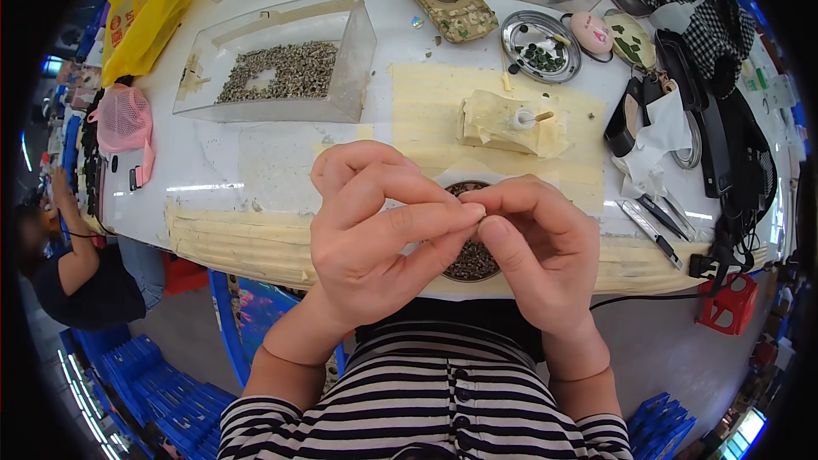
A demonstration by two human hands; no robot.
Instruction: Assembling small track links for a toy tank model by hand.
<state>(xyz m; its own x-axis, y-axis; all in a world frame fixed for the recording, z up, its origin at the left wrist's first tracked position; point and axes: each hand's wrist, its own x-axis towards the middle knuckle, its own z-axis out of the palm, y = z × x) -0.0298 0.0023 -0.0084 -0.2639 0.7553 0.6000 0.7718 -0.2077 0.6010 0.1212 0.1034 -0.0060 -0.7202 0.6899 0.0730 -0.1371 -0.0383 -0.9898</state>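
Observation:
My left hand and my right hand meet fingertip to fingertip at the table's near edge. Both are closed in a pinch, and whatever lies between the fingertips is too small to make out. Beneath them, partly covered by my fingers, sits a round dish filled with small dark metallic pieces. Just beyond my right hand stands a block wrapped in yellowish tape, with a small white pot and a thin stick on it.
A clear plastic box of small metallic pieces stands at left. Beyond lie a camouflage phone case and a metal dish with dark green bits. Tweezers and a cutter knife lie at right. Another person sits at far left.

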